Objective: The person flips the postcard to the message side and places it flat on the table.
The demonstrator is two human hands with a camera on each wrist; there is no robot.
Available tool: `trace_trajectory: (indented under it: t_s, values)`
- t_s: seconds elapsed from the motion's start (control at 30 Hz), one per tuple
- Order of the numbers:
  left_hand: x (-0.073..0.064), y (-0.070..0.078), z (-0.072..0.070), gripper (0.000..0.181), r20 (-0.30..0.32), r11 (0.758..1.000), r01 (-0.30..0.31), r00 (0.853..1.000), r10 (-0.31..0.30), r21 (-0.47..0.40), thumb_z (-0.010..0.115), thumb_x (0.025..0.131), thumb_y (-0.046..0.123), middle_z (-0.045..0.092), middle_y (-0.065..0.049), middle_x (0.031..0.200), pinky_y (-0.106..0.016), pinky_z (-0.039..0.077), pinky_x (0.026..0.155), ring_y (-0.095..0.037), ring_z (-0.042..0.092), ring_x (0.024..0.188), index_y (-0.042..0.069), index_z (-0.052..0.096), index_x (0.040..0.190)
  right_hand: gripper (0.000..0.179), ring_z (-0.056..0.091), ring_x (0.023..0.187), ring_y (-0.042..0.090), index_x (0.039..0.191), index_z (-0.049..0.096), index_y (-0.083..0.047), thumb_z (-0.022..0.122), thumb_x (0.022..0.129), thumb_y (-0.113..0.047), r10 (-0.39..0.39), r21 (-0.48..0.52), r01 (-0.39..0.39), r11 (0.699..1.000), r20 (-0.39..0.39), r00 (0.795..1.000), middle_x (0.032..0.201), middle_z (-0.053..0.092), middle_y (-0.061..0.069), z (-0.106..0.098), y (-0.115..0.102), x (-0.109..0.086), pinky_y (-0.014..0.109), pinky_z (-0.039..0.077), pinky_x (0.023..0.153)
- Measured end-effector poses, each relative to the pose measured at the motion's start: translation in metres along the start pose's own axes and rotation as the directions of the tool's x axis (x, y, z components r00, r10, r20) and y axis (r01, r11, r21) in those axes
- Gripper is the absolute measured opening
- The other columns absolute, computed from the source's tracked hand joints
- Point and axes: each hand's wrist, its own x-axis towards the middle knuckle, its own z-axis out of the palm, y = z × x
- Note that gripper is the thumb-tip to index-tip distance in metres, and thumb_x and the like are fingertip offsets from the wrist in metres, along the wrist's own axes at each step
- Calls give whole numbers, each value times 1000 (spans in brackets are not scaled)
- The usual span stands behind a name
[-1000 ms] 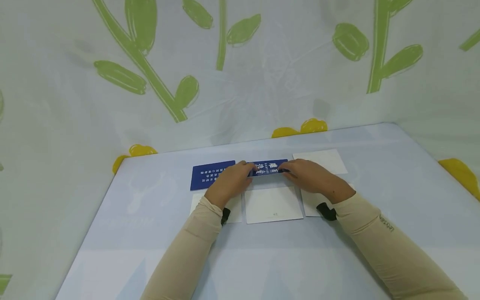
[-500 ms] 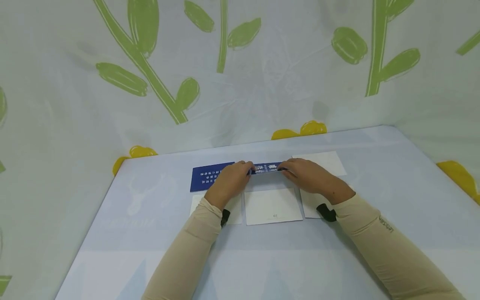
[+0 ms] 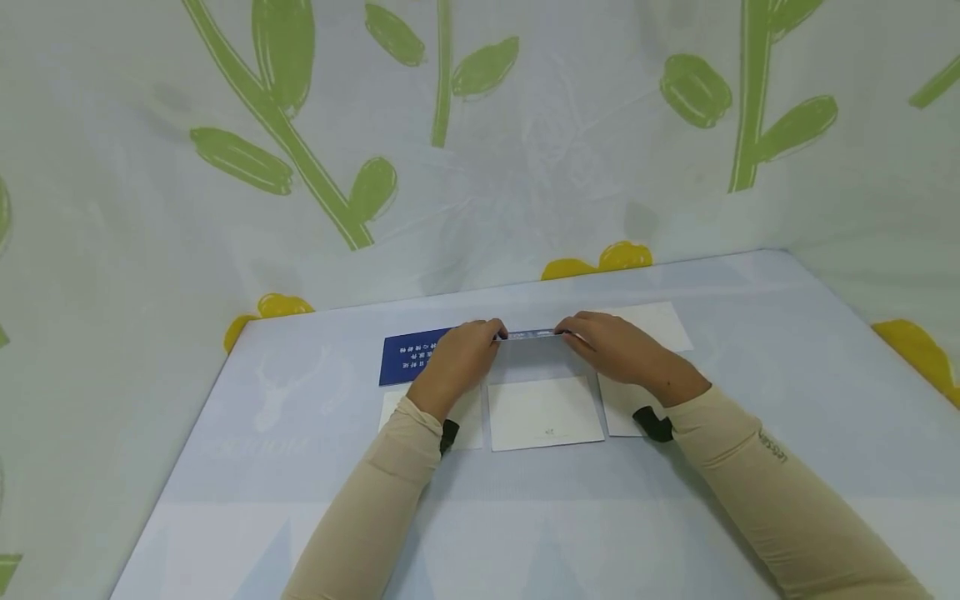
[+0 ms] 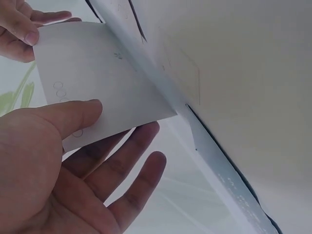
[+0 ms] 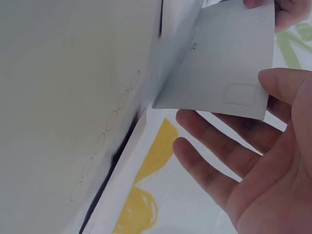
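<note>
Both hands hold one postcard (image 3: 531, 334) between them, above the back middle of the table. In the head view it stands almost edge-on, with a thin strip of its blue printed face showing. My left hand (image 3: 461, 354) pinches its left end, my right hand (image 3: 618, 346) its right end. The left wrist view shows the white back (image 4: 80, 63), with a row of printed ovals under the left thumb (image 4: 83, 114). In the right wrist view the back (image 5: 219, 63) has a stamp box near the right thumb (image 5: 280, 83); the other fingers lie behind.
A blue postcard (image 3: 399, 358) with white characters lies at the back left, partly behind the left hand. White-side-up postcards lie at front middle (image 3: 546, 412), front left (image 3: 471, 421), front right (image 3: 621, 408) and back right (image 3: 656, 323). A patterned curtain (image 3: 525, 183) hangs behind the table.
The held postcard has tilted from showing its blue face to nearly edge-on in the head view. Both hands have turned slightly with it; the cards on the table stay put.
</note>
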Motion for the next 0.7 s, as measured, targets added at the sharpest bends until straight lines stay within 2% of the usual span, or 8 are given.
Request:
trace_trajectory:
  t_s: [0.3, 0.43, 0.57, 0.7]
  values:
    - [-1, 1, -5, 21, -11, 999, 7, 1000, -8, -36, 57, 102, 12, 74, -6, 115, -34, 56, 93, -21, 70, 106, 11, 68, 120, 28, 66, 106, 25, 122, 69, -7, 66, 97, -20, -9, 20, 9, 1000, -30, 999, 118, 68, 10, -3, 0, 1, 45, 56, 93]
    - [-2, 1, -4, 21, -4, 998, 5, 1000, -6, -55, 57, 102, 11, 73, -6, 116, -34, 56, 93, -21, 70, 107, 11, 68, 120, 27, 65, 105, 25, 121, 69, -6, 66, 95, -13, -7, 22, 7, 1000, -28, 1000, 118, 68, 10, -2, 1, 0, 44, 56, 92]
    - [-2, 0, -2, 22, -10, 998, -2, 1000, 1, -59, 56, 102, 11, 74, -6, 116, -34, 57, 92, -21, 70, 107, 11, 68, 120, 24, 66, 101, 25, 117, 70, -3, 65, 93, -3, -20, 14, 21, 1000, -60, 998, 111, 69, 11, -2, 3, -1, 43, 57, 89]
    - [-1, -1, -3, 22, -8, 997, 3, 1000, -4, -71, 55, 103, 11, 73, -6, 117, -35, 56, 94, -21, 70, 109, 11, 67, 121, 22, 66, 96, 24, 113, 72, -3, 65, 93, -1, -22, -3, 22, 1000, -88, 996, 106, 70, 9, -2, 4, -1, 41, 57, 85]
